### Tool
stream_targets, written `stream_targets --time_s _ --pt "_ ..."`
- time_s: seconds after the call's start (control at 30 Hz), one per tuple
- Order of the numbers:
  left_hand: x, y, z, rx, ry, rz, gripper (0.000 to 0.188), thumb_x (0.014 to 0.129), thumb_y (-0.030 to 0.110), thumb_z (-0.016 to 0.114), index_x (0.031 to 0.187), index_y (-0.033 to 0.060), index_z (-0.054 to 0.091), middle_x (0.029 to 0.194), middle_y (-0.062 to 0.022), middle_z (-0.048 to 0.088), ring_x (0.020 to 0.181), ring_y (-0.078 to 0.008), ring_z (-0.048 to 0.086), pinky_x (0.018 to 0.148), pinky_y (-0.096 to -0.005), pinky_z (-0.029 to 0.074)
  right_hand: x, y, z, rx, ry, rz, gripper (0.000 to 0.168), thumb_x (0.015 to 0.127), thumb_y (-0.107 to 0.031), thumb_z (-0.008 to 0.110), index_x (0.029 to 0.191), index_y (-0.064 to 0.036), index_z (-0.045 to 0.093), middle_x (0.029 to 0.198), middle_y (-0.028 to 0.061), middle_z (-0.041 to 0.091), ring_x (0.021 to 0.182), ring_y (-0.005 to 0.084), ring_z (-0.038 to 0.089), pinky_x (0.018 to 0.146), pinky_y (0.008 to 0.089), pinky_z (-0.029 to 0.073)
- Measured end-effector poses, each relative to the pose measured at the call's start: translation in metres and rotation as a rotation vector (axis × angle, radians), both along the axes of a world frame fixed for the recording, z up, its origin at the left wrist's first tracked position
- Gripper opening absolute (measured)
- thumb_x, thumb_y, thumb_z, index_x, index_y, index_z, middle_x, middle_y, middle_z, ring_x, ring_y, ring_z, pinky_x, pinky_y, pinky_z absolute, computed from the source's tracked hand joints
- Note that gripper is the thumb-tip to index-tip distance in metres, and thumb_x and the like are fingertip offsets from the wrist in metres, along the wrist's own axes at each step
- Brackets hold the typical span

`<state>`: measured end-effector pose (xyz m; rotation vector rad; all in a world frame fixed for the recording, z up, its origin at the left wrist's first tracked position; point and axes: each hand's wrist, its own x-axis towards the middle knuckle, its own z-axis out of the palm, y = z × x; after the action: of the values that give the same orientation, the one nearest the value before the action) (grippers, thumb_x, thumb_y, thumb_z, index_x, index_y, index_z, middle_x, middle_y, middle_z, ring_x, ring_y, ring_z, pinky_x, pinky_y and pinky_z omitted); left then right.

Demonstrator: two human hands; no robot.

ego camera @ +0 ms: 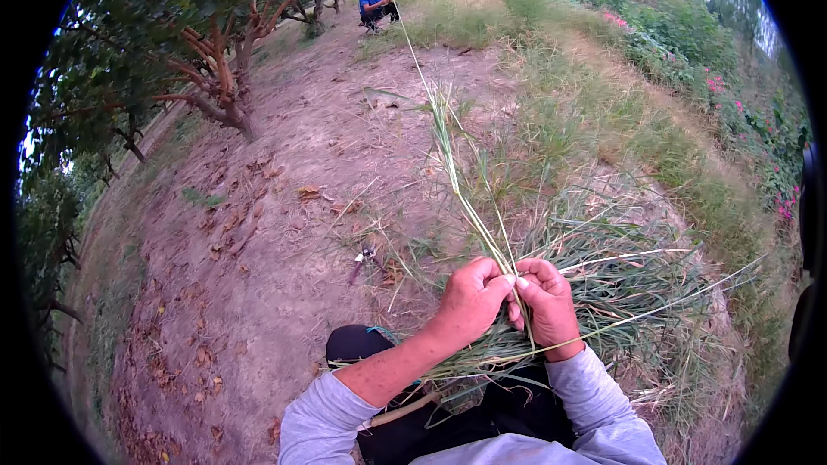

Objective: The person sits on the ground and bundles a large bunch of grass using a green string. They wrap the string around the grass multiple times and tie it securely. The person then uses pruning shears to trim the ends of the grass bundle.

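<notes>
My left hand (475, 297) and my right hand (546, 300) meet in front of me, thumbs nearly touching. Both pinch the lower part of a thin bundle of long grass stalks (475, 219). From my fingers the bundle runs up and away, looking bent or joined partway, with a thin tip reaching high in the picture. A loose heap of cut green grass (639, 284) lies under and to the right of my hands. More blades and a pale wooden stick (404, 410) rest across my dark-clad lap. The fingertips partly hide the stalks' gripped section.
A tree with several reddish branches (223, 87) stands to the left over bare soil (258, 284) strewn with dry leaves. Farther ahead a person in a blue top (375, 3) sits low. A small dark and white object (366, 256) lies on the ground. Flowering plants (717, 84) line the right.
</notes>
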<state>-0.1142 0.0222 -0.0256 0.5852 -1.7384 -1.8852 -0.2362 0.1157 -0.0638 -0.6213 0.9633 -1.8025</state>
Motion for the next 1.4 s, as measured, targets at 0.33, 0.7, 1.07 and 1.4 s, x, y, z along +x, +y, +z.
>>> stream_targets --time_s 0.33,0.7,1.07,1.4 --pt "0.009 -0.014 0.009 -0.2 -0.055 0.214 0.009 0.093 0.011 0.061 0.091 0.0015 0.06 0.075 0.0022 0.057 0.068 -0.0034 0.049 0.06 -0.0218 0.039 0.0 0.001 0.004 0.03 0.035 -0.004 0.025 0.094 -0.002 0.052 0.118 0.003 0.05 0.075 0.0077 0.06 0.054 0.0131 0.057 0.043 0.0233 0.041" --pt "0.016 -0.037 0.037 -0.032 0.157 0.321 0.012 0.093 0.01 0.061 0.09 -0.002 0.061 0.083 -0.0109 0.066 0.066 -0.0133 0.064 0.055 -0.0258 0.053 -0.004 -0.001 -0.003 0.029 0.066 -0.023 0.029 0.094 -0.005 0.055 0.121 0.002 0.049 0.081 0.0068 0.061 0.053 0.0084 0.053 0.041 0.0194 0.036" --pt "0.022 -0.036 0.037 0.002 0.143 0.262 0.011 0.093 0.009 0.06 0.087 -0.0005 0.061 0.084 -0.0105 0.066 0.06 -0.0122 0.063 0.047 -0.024 0.05 -0.002 0.0 0.002 0.043 0.053 -0.025 0.026 0.094 -0.006 0.054 0.119 0.001 0.05 0.08 0.0067 0.06 0.051 0.0086 0.051 0.04 0.0198 0.034" --pt "0.019 -0.03 0.023 -0.037 0.076 0.197 0.01 0.093 0.007 0.06 0.087 -0.0007 0.061 0.066 -0.0069 0.063 0.055 -0.0107 0.06 0.046 -0.0222 0.047 -0.001 0.001 0.003 0.05 0.06 -0.032 0.025 0.094 -0.006 0.054 0.118 0.001 0.05 0.079 0.0069 0.06 0.05 0.009 0.05 0.04 0.0208 0.035"
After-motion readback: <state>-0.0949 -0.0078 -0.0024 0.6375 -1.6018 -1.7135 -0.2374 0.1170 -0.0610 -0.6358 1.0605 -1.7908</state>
